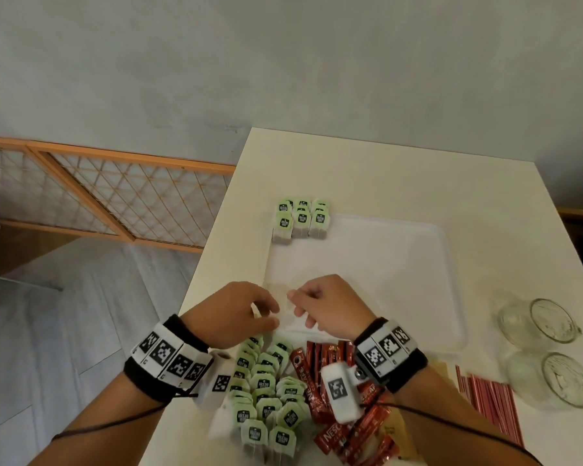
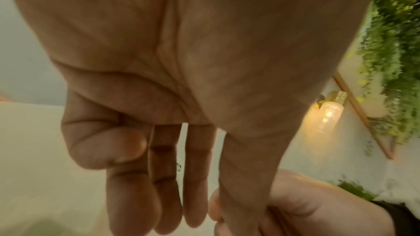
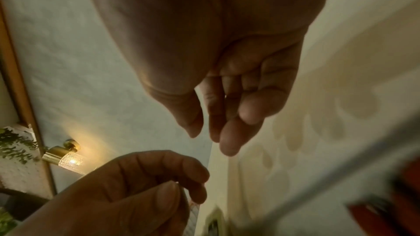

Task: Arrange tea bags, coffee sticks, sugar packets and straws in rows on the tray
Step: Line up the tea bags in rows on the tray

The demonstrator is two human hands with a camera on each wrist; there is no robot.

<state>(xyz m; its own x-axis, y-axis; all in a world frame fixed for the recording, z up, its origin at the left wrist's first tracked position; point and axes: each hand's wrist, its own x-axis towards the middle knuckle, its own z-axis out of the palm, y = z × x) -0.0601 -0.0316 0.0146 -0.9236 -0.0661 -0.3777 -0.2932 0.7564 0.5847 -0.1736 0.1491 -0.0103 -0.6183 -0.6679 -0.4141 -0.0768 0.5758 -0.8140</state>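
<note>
A white tray (image 1: 451,284) lies on the cream table (image 1: 350,169). Several green-tagged tea bags (image 1: 300,218) stand in short rows at its far left corner. Both hands hover at the tray's near left corner, fingertips almost meeting. My left hand (image 1: 273,316) (image 2: 200,213) has loosely curled fingers and I see nothing in it. My right hand (image 1: 298,307) (image 3: 209,141) hangs relaxed, thumb apart from the fingers, empty. A loose pile of tea bags (image 1: 266,391) lies under my wrists, with red coffee sticks (image 1: 330,361) to its right. Red-and-white straws (image 1: 488,401) lie further right.
Two glass jars (image 1: 546,327) (image 1: 562,381) lie on their sides at the table's right edge. The table's left edge drops to a grey floor beside a wooden lattice screen (image 1: 115,196). A lit wall lamp (image 2: 329,112) shows in the wrist views.
</note>
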